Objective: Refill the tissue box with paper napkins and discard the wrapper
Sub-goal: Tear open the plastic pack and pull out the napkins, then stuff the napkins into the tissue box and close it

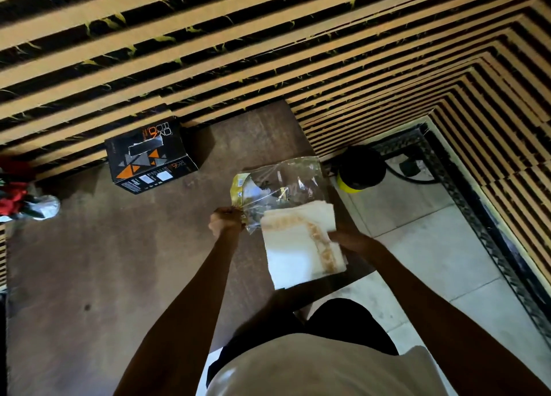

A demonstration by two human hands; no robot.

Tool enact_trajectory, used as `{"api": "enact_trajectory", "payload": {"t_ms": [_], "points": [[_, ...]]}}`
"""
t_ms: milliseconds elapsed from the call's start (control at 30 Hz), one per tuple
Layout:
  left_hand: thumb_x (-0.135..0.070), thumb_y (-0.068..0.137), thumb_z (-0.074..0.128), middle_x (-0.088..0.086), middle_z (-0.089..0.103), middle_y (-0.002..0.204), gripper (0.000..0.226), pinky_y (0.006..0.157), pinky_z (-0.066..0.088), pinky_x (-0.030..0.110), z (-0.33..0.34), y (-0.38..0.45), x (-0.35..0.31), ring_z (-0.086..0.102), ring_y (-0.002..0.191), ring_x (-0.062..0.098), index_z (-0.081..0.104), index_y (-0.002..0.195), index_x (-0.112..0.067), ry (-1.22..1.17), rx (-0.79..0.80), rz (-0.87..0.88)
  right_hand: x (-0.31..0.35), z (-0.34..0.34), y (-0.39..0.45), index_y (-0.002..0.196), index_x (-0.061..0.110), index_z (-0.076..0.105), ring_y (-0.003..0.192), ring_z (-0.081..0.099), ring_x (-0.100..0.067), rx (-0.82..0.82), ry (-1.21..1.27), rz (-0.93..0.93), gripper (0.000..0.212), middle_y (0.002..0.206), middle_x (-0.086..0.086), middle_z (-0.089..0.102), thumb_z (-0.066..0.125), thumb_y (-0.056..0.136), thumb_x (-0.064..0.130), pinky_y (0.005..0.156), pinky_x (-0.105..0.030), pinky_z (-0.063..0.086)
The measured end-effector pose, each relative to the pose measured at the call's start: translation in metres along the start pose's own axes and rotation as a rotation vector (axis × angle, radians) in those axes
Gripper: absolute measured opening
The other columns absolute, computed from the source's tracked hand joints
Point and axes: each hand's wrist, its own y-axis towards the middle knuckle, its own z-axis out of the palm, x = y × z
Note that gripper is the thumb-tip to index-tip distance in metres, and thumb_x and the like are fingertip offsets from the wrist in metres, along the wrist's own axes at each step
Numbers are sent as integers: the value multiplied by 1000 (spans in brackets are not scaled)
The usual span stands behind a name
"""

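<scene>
A black tissue box point(149, 154) with orange and grey triangles stands on the brown table point(89, 261) at the back, against the slatted wall, its top slot showing. Over the table's right edge my left hand point(225, 221) pinches the edge of a clear plastic wrapper point(277, 187) with a yellow printed strip. My right hand point(348, 240) grips a stack of white paper napkins point(298, 246) with a tan border. The stack's far end sits in the wrapper's mouth and most of it is outside.
A black bin with a yellow base point(360, 169) stands on the pale tiled floor point(432, 246) to the right of the table. Something red and white point(26, 199) lies at the table's left edge. A dark patterned border point(465, 193) runs along the floor by the wall.
</scene>
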Motion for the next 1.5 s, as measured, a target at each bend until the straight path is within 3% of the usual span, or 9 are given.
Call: {"api": "enact_trajectory", "payload": {"t_ms": [100, 267, 400, 500, 667, 800, 967, 1167, 1500], "points": [[-9, 81, 71, 15, 68, 94, 19, 67, 59, 35, 2, -10, -5, 67, 75, 26, 72, 100, -6, -50, 18, 22, -21, 5, 24, 135, -5, 46, 124, 53, -37, -54, -158, -14, 43, 129, -16, 55, 53, 93, -1, 84, -26, 51], [-7, 81, 71, 17, 71, 99, 11, 75, 61, 43, 1, -8, -7, 71, 84, 29, 68, 88, -14, -97, 96, -25, -12, 8, 23, 111, 13, 61, 89, 66, -19, -215, 0, -34, 21, 121, -18, 64, 52, 97, 26, 77, -31, 51], [-6, 80, 71, 21, 71, 102, 12, 77, 61, 48, 0, -3, -2, 72, 89, 32, 66, 88, -14, -127, 121, -48, -15, -5, 26, 115, 19, 64, 98, 70, -28, -136, -29, -84, 41, 109, -11, 73, 54, 91, 51, 88, -45, 54], [-13, 78, 74, 19, 70, 104, 16, 78, 61, 50, 2, -10, -5, 72, 90, 32, 63, 88, -18, -125, 136, -19, -8, 0, 16, 105, 24, 64, 89, 72, -20, -169, -212, -172, 26, 93, 3, 74, 58, 91, 44, 81, -30, 59], [-28, 77, 75, -3, 63, 91, 29, 79, 59, 45, -3, -8, 11, 66, 91, 26, 49, 87, -34, -34, 76, 218, 2, 5, 20, 113, 11, 62, 97, 65, -22, -609, -632, -446, 28, 107, -7, 69, 58, 91, 26, 77, -22, 42], [-13, 83, 68, -3, 62, 85, 17, 66, 51, 15, -28, -31, -6, 61, 75, 10, 59, 98, -16, 65, 51, 406, 36, 23, 27, 100, 31, 64, 90, 67, -14, -517, -607, -533, 19, 97, 2, 72, 54, 85, 36, 77, -26, 54], [-11, 85, 66, 7, 71, 100, 15, 83, 57, 42, -73, -2, -23, 68, 94, 26, 64, 100, -15, 112, 48, 405, 92, 86, 49, 95, 13, 72, 77, 65, -16, -368, -475, -566, 13, 87, -4, 73, 63, 86, 13, 72, -25, 49], [-13, 90, 62, 0, 64, 99, 14, 76, 48, 25, -140, 41, -65, 61, 89, 13, 62, 104, -12, 20, -34, 381, 144, 176, 103, 86, 19, 70, 61, 60, -10, -189, -481, -480, 17, 77, -4, 67, 61, 83, 5, 69, -27, 49], [-30, 84, 68, 10, 44, 131, 64, 83, 55, 31, -203, 169, -105, 54, 109, 23, 39, 138, -11, 104, 3, 323, 214, 265, 188, 147, 16, 33, 136, 41, -27, -222, -520, -267, 73, 150, -11, 40, 63, 87, 44, 107, -36, 39]]}}
